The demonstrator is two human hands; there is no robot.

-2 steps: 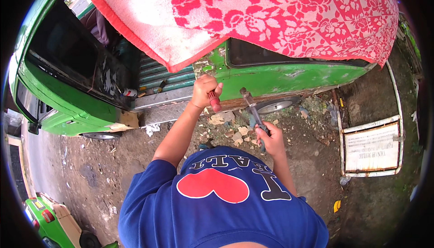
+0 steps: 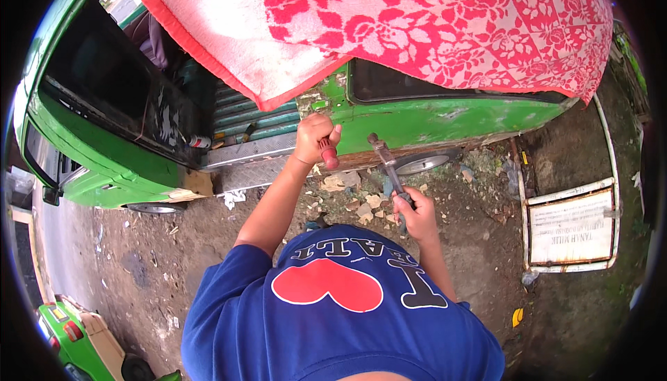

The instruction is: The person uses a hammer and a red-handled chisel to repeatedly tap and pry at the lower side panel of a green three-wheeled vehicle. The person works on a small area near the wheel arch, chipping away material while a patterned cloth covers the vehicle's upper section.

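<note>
My left hand is wrapped around the red handle of a tool held against the lower edge of a green van's side, beside the door opening. The fist hides the tool's working end, so its exact kind does not show. In my right hand is a hammer, gripped by its dark handle. The hammer's head points up toward the van, a short way right of the red handle and apart from it. Chipped paint and worn, brownish metal show on the bodywork near both hands.
A red and white floral blanket hangs over the van's upper side. Rubble lies on the dirt below, near a wheel. A white-framed sign is at right. A green and cream vehicle stands at lower left.
The hammer's head has shifted very slightly up and left. My left hand and the red-handled tool stay practically in place.
</note>
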